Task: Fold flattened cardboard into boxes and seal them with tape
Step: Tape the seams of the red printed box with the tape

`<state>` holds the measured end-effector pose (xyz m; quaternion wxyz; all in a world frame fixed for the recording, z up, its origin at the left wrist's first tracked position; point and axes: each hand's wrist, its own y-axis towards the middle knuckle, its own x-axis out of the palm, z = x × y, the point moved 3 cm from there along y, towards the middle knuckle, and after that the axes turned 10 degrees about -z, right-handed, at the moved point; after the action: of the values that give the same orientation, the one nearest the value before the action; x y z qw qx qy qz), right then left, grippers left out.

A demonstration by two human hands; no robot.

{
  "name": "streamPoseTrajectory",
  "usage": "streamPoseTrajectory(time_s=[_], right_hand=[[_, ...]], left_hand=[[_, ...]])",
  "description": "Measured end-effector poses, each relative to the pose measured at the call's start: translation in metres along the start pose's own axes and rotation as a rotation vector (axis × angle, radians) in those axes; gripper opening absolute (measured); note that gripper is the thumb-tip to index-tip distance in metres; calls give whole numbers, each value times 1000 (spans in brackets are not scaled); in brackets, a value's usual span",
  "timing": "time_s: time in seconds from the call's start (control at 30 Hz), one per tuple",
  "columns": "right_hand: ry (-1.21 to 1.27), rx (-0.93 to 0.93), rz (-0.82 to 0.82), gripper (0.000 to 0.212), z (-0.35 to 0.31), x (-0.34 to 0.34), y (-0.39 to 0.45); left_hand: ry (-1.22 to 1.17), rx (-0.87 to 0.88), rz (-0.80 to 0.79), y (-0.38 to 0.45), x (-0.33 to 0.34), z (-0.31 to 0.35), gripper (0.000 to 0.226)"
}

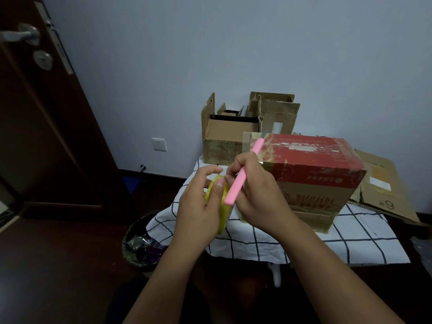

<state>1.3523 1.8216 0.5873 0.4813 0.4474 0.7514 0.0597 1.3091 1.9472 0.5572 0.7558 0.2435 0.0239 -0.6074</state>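
Yellow tape roll (216,202) is the item we are handling first; we are taking the red box (311,169) as our landmark. The roll is sitting to the left of the red box, above the near-left edge of the checked tablecloth (304,244). We are gripping it in the left hand (198,202), fingers curled round its far side and thumb pressed on its outer face. We judge the roll to be light and rigid, with a smooth, slippery film, so we are advising a hold across its rim and not on the sticky free end.

Just left of the red box, and touching the roll, the right hand (254,195) is pinching a pink cutter (243,175) like a pen, fingers closed round its shaft. The cutter's tip is pointing up toward the red box's upper left corner, where a clear tape strip (247,141) is projecting. We judge the cutter to be light, stiff and sharp at the blade; we are holding it mid-shaft.

Behind the red box, open brown boxes (231,136) are standing; to its right, flattened cardboard (383,190) is lying.
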Motion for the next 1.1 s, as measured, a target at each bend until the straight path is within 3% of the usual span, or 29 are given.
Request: streamPoseTrajectory(time_s=[0.27, 0.43, 0.5, 0.57, 0.63, 0.83, 0.97, 1.1], right_hand=[[-185, -73, -3, 26, -2, 12, 6], [-199, -58, 150, 30, 3, 0, 6], [-191, -51, 181, 28, 6, -9, 5], [-173, -49, 201, 26, 10, -19, 4], [-148, -37, 225, 24, 15, -28, 4], [-182, -3, 258, 24, 29, -46, 1], [-186, 19, 252, 27, 39, -50, -2], [-206, 53, 247, 42, 45, -49, -2]], left_hand=[[33, -63, -66, 13, -8, -20, 15], [-20, -182, 121, 42, -20, -54, 18], [-132, -245, 132, 57, -22, -76, 15], [-126, -280, 105, 70, -19, -97, 27], [97, -238, 74, 83, -14, -113, 30], [764, 108, -139, 98, 11, -159, 18], [932, 163, -229, 89, 19, -178, 32], [904, 126, -267, 78, 27, -186, 32]])
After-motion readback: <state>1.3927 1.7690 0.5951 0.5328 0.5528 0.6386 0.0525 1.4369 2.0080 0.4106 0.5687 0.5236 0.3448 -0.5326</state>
